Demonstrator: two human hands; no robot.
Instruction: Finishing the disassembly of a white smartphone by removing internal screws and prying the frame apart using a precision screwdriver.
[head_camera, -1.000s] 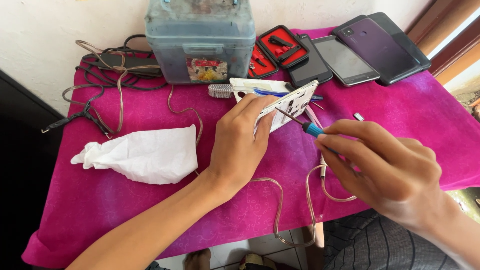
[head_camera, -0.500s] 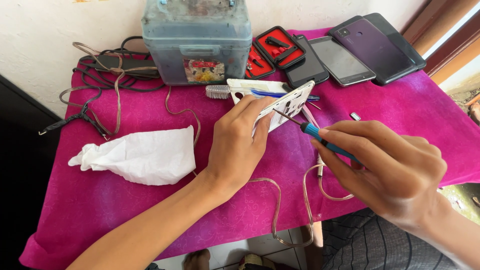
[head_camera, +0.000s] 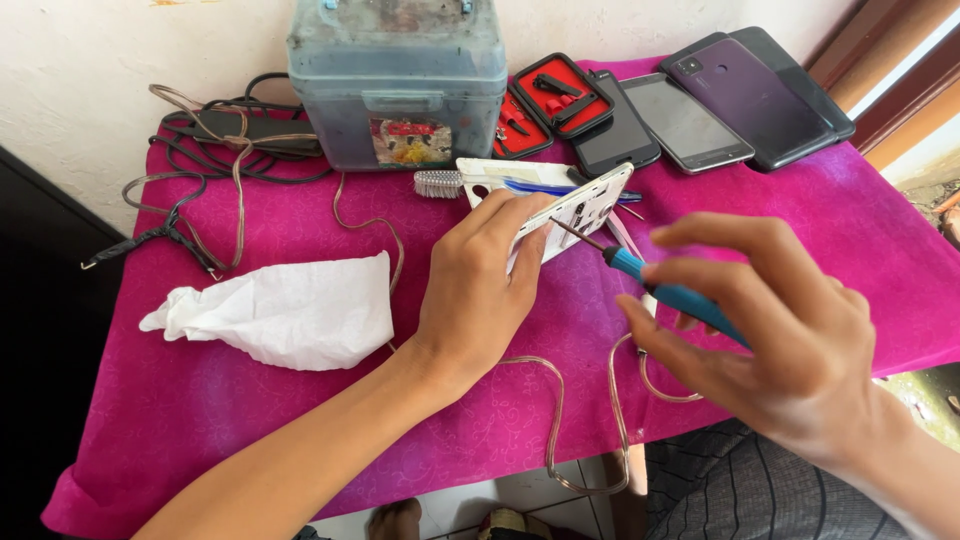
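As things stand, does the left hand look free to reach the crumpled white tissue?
Probably not right away: the left hand is gripping the white phone frame. The white tissue lies close beside its wrist with nothing between them.

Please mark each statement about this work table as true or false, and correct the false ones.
1. The right hand holds a blue-handled tool. True.
2. The left hand rests on the crumpled white cloth. False: it holds the white phone frame; the cloth lies apart, to the left.
3. The tool's metal tip points toward the phone frame. True.
4. The table cover is green. False: it is magenta.
5. Several phones lie at the back right. True.
6. The grey plastic box stands open. False: its lid is closed.
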